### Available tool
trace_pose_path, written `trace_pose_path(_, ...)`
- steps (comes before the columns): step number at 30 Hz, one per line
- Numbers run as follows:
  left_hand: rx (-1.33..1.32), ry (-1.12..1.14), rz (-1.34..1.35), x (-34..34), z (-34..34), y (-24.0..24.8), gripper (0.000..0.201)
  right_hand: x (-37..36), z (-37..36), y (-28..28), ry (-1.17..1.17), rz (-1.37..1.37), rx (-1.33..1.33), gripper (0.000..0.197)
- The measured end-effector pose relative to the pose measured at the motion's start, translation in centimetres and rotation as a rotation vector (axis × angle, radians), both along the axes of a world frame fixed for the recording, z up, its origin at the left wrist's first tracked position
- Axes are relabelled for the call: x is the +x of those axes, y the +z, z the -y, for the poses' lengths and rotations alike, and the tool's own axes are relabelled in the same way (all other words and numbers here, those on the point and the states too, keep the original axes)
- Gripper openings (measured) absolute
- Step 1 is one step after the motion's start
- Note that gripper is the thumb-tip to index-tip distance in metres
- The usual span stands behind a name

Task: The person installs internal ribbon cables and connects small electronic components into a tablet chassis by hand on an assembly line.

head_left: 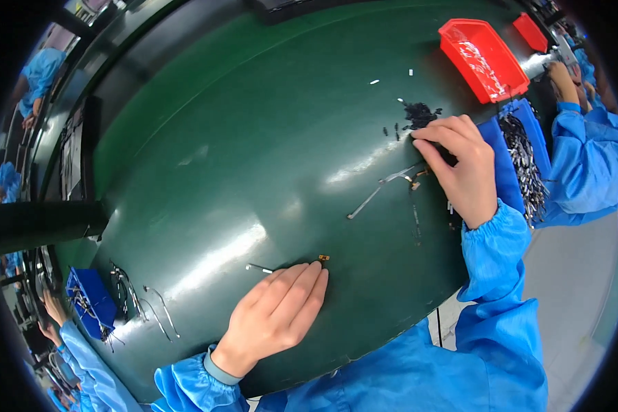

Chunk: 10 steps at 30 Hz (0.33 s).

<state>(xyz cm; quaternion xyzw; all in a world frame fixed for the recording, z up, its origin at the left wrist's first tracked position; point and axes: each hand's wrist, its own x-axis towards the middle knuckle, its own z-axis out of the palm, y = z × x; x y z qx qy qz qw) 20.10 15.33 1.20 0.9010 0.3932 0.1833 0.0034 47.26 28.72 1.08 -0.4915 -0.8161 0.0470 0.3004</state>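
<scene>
Low over the near middle of the green table, my left hand (pixel 276 317) has its fingers together and pressed down on a thin flex cable. The cable's white-tipped end (pixel 257 268) and small gold connector (pixel 324 257) stick out past the fingers; its middle is hidden, as is my thumb. My right hand (pixel 465 159) is pinched, thumb against forefinger, at the near edge of a pile of small black pieces (pixel 419 115). Whatever lies between those fingertips is too small to make out. Just left of my right wrist lie several loose flex cables (pixel 365 203).
A red bin (pixel 484 58) stands far right, beside a blue bin (pixel 525 154) full of cables. Another blue bin (pixel 93 299) with cables is at the near left, loose cables (pixel 159 309) beside it. Co-workers in blue sleeves (pixel 587 161) sit on both sides.
</scene>
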Motion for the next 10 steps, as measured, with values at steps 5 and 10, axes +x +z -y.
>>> trace_pose_path(5,0.037,0.210,-0.050,-2.0,2.6,-0.5,0.026,-0.7,0.4,0.3,0.015,0.153,0.107,0.011)
trace_pose_path(10,0.030,0.352,-0.037,-2.1,4.4,0.1,0.025,-2.7,2.4,0.7,0.125,0.127,0.024,0.016)
